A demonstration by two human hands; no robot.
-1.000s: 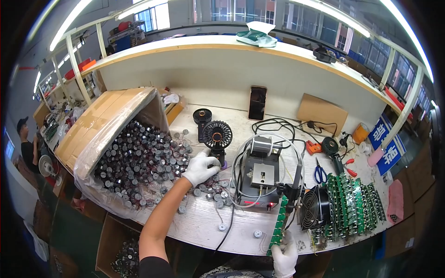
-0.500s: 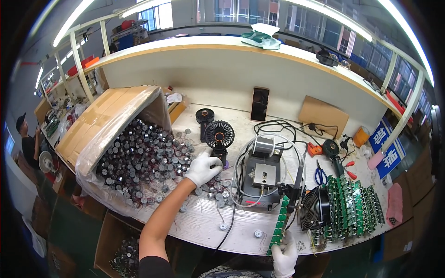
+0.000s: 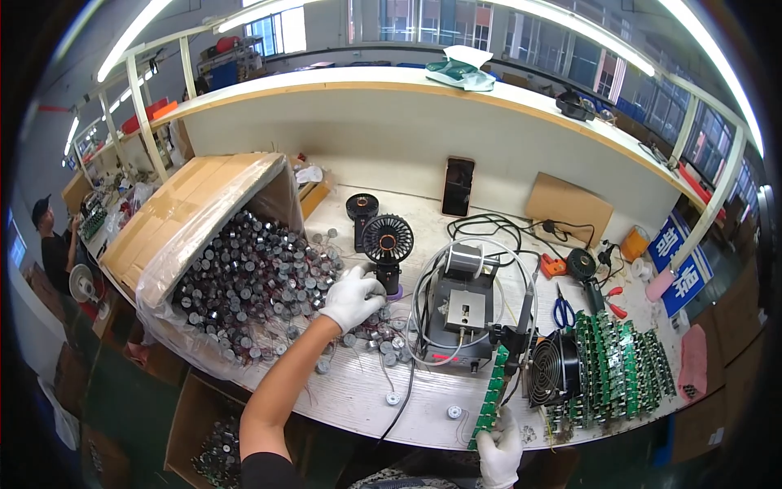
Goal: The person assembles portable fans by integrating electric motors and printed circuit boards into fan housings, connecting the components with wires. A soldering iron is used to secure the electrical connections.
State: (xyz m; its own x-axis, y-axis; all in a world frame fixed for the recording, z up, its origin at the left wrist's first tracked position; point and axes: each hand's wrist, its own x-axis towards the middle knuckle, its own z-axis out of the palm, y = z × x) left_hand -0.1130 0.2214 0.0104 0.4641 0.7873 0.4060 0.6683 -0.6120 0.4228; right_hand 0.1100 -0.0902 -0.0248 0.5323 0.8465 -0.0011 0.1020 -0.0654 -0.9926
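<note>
My left hand (image 3: 353,301), in a white glove, hovers by the base of a black desk fan (image 3: 388,240), at the right edge of a heap of small silver motors (image 3: 252,285). Its fingers are loosely bent and a little apart, and I see nothing held in them. My right hand (image 3: 499,456), gloved too, pinches the lower end of a strip of green circuit boards (image 3: 493,387). The strip stands tilted beside a black clamp stand (image 3: 511,336) at the right of a soldering machine (image 3: 460,314) with a wire spool. Two loose motors (image 3: 454,412) lie near the front edge.
A tipped cardboard box (image 3: 191,204) spills the motors. On the right stand a square black fan (image 3: 552,368) and rows of green boards (image 3: 619,367), with blue-handled scissors (image 3: 564,310) behind. A phone (image 3: 458,186) leans on the back wall. Another person (image 3: 55,244) works far left.
My left hand has drawn slightly left, away from the desk fan's base. The right hand keeps the board strip in the same place. The view has shifted slightly.
</note>
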